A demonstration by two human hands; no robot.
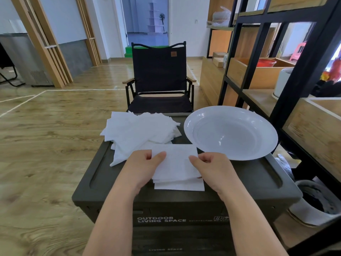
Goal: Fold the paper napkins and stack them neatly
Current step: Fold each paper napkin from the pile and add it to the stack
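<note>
Both hands (180, 166) pinching one white, flat-folded napkin (175, 163) atop its stack (179, 184)

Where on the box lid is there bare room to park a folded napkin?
Bare lid shows right of the folded stack, below the plate, and on the near left strip beside the left hand. The plate's bowl is empty too. Crowded: the far left, under the loose napkin pile, and the centre, where the right hand and left hand hold a napkin.
</note>
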